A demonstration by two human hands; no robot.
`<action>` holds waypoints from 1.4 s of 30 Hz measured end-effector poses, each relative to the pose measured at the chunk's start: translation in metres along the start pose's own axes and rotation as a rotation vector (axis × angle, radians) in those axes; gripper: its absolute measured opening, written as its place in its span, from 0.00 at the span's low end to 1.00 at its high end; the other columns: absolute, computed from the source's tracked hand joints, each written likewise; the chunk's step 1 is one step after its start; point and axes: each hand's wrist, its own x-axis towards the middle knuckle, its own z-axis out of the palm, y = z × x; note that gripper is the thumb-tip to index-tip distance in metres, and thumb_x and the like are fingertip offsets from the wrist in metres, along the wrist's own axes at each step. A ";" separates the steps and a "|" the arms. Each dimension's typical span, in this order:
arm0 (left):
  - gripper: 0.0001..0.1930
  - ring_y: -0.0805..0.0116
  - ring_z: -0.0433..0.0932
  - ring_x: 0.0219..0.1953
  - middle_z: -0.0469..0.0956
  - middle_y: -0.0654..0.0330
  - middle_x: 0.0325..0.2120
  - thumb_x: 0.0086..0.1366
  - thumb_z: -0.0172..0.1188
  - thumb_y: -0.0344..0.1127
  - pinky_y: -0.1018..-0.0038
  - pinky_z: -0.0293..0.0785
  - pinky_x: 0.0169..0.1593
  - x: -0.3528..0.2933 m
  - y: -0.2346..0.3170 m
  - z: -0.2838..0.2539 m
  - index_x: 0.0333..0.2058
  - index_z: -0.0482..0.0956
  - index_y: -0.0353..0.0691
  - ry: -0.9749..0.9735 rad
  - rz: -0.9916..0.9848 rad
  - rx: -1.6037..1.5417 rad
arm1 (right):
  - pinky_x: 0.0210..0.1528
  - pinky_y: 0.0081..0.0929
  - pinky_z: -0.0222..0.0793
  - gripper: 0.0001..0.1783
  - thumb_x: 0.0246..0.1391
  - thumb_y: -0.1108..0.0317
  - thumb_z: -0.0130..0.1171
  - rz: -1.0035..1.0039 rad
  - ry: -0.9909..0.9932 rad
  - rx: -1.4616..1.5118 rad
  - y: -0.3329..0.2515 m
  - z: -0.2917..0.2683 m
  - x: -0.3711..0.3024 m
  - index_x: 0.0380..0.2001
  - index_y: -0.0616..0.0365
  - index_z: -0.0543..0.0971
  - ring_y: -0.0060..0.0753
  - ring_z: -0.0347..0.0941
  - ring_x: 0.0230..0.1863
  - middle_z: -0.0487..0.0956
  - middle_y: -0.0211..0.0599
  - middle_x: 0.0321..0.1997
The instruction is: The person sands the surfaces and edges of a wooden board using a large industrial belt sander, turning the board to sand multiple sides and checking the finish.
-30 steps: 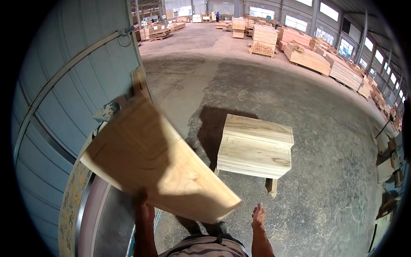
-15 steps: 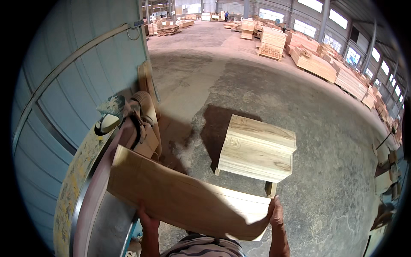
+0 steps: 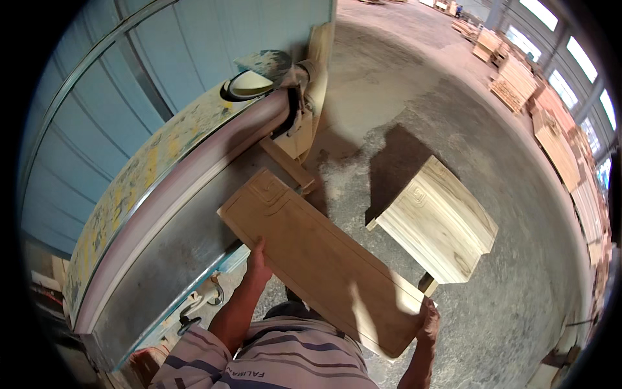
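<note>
holding 1 carved wooden panel [image 3: 324, 259] w/ both hands, flat-ish, slanting from upper left to lower right, just right of the belt sander [image 3: 188, 194] and above its grey table [image 3: 162, 259]. left hand [image 3: 258, 262] grips the panel's long edge nearest the sander table, fingers curled under, thumb side up; right hand [image 3: 427, 321] holds the lower right end, fingers wrapped round the edge, can't tell how tightly. step looks like bringing the panel to the sanding belt [image 3: 194, 175] — judgement only; panel's far corner is near the belt end but not clearly touching. next move prob calls for steadying both ends, lining the long edge up w/ the belt, keeping fingers off the moving strip. counts: 1 panel in hand, 1 wooden stool/stand [image 3: 437, 223] right of the sander, w/ more panels stacked on top, number unclear; several lumber piles [image 3: 551, 129] far beyond the sander, too many/blurred to count; 2 hands, 1 sander.
</note>
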 end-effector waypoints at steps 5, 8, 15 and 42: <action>0.26 0.58 0.65 0.53 0.66 0.58 0.51 0.58 0.57 0.43 0.61 0.61 0.56 0.006 0.005 0.008 0.53 0.63 0.40 -0.080 0.051 0.088 | 0.54 0.27 0.60 0.23 0.54 0.57 0.53 0.051 0.099 0.204 0.008 0.001 0.004 0.44 0.68 0.72 0.29 0.67 0.48 0.73 0.37 0.45; 0.27 0.59 0.65 0.53 0.66 0.58 0.52 0.58 0.58 0.44 0.61 0.61 0.56 0.010 -0.002 0.009 0.53 0.63 0.41 -0.095 0.012 0.162 | 0.56 0.30 0.58 0.24 0.55 0.56 0.51 0.123 0.049 0.236 0.003 0.011 0.008 0.46 0.67 0.69 0.31 0.65 0.50 0.70 0.37 0.49; 0.33 0.59 0.64 0.53 0.67 0.59 0.51 0.53 0.62 0.50 0.59 0.63 0.54 -0.006 -0.021 0.039 0.54 0.63 0.43 0.016 -0.126 0.085 | 0.57 0.38 0.56 0.36 0.53 0.46 0.48 0.285 -0.028 0.242 -0.014 0.069 0.013 0.55 0.64 0.61 0.41 0.62 0.55 0.65 0.43 0.55; 0.29 0.61 0.65 0.52 0.67 0.59 0.51 0.57 0.56 0.51 0.60 0.62 0.54 0.060 0.009 -0.001 0.53 0.64 0.42 -0.056 -0.101 0.155 | 0.56 0.35 0.60 0.30 0.58 0.48 0.43 0.258 0.118 0.337 0.000 0.152 0.023 0.55 0.59 0.61 0.38 0.64 0.53 0.66 0.38 0.53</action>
